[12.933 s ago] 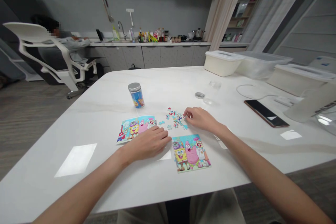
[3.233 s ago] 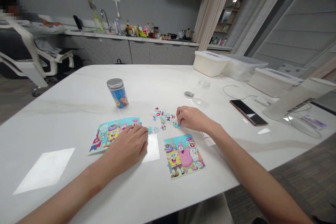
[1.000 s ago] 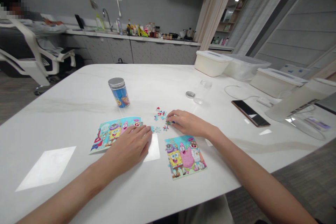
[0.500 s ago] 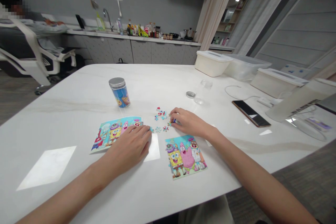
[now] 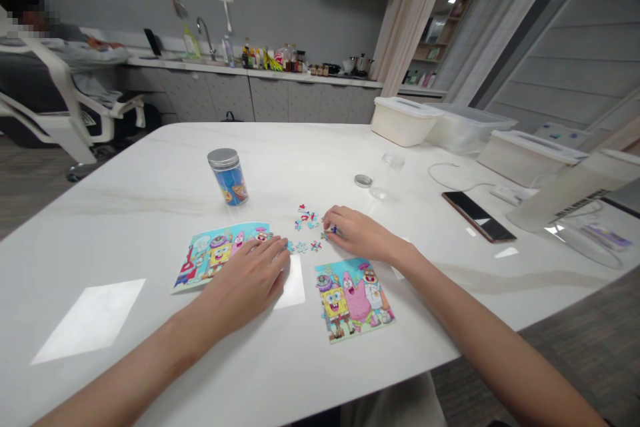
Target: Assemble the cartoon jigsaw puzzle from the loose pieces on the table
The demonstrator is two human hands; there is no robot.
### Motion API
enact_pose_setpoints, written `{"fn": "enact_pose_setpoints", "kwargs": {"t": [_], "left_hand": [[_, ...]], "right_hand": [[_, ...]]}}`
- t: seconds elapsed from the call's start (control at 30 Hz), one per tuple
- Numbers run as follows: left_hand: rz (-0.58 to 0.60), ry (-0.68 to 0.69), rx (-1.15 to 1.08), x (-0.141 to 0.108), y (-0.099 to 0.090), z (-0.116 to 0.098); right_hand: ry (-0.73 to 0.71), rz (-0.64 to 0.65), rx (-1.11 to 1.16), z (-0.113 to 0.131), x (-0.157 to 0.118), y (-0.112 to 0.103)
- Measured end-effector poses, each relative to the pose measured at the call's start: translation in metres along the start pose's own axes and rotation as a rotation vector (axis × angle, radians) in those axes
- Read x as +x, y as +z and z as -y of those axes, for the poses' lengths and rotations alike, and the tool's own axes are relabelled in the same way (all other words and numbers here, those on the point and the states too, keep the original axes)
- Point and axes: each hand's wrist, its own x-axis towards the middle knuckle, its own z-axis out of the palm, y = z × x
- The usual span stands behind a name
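On the white table [image 5: 150,173], the right hand [image 5: 359,235] pinches a small puzzle piece [image 5: 332,230] beside the loose pieces [image 5: 306,219], while the spread left hand [image 5: 245,282] rests over a picture card [image 5: 213,260]. One careless sweep of either hand could scatter the pieces.

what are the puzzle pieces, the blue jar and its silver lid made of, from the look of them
The puzzle pieces look like printed card with a fairly matte face, though they are too small to be sure. The blue jar seems to be clear plastic or glass around a printed wrap; its glossy highlights leave that open. The lid looks like metal, judging by its silvery sheen.
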Motion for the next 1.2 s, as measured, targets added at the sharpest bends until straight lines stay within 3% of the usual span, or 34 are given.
{"fn": "enact_pose_setpoints", "kwargs": {"t": [0.37, 0.77, 1.03, 1.2], "left_hand": [[-0.054, -0.058, 0.033, -0.002, 0.008, 0.004], [-0.06, -0.003, -0.003, 0.0, 0.009, 0.005], [-0.062, 0.036, -0.034, -0.001, 0.008, 0.006], [-0.06, 0.032, -0.039, -0.001, 0.009, 0.006]], "right_hand": [[-0.042, -0.006, 0.045, -0.002, -0.001, 0.003], [-0.081, 0.043, 0.064, 0.006, -0.001, -0.002], [0.076, 0.017, -0.095, -0.005, -0.003, -0.007], [0.219, 0.086, -0.09, -0.01, -0.006, -0.013]]}}
